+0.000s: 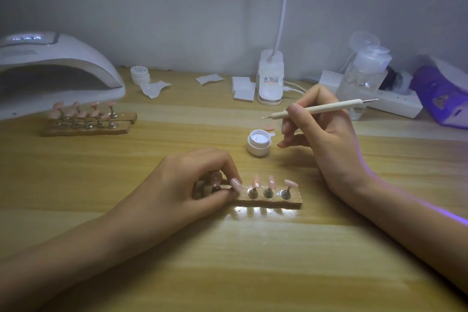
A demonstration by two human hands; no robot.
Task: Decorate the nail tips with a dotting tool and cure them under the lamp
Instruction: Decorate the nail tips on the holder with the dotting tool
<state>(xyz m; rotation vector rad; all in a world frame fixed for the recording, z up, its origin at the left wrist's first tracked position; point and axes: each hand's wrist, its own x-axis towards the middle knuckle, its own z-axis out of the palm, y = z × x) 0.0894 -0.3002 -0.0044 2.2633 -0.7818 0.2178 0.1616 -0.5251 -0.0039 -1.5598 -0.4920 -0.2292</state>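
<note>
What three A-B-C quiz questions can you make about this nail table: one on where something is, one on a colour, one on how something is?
1. Where is the white curing lamp?
A. at the far left of the table
B. between the hands
C. on the near holder

2. What colour are the nail tips?
A. green
B. pink
C. black

3. How is the small white jar by the right hand?
A. lid on
B. tipped over
C. open and upright

Answers:
1 A, it sits at the left edge near the wall.
2 B, every tip looks pale pink.
3 C, its inside shows from above.
</note>
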